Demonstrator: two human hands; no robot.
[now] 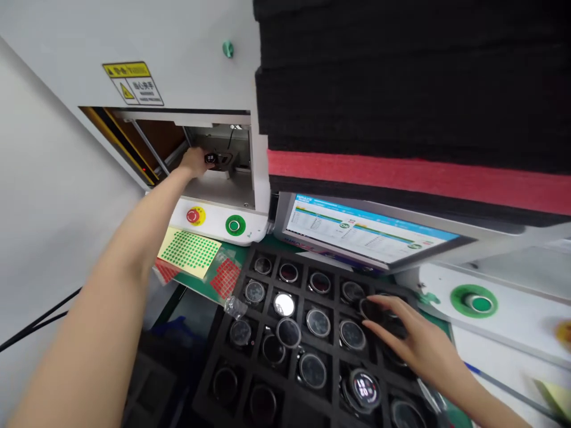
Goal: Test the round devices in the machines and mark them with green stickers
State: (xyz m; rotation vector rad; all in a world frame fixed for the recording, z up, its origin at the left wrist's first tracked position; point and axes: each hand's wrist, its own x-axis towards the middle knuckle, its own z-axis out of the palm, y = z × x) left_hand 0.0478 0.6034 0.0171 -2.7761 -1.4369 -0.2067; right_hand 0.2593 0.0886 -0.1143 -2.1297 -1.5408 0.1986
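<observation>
we see the left hand [193, 161] inside the machine opening [223, 193], fingers closed on a small lit watch [210, 158] beside a fixture [223, 161]. right hand [413, 333] is over the black tray [307, 412], thumb and finger slightly apart, pinching a dark round piece [369, 309]. we see round watches [318, 323] in the tray's compartments, near the monitor [357, 229].

The left hand [195, 162] grips a lit round watch [210, 158] inside the machine opening, just beside a metal fixture [223, 160]. Below that grip sit a red emergency-stop button [193, 215] and a green button [235, 225].
</observation>
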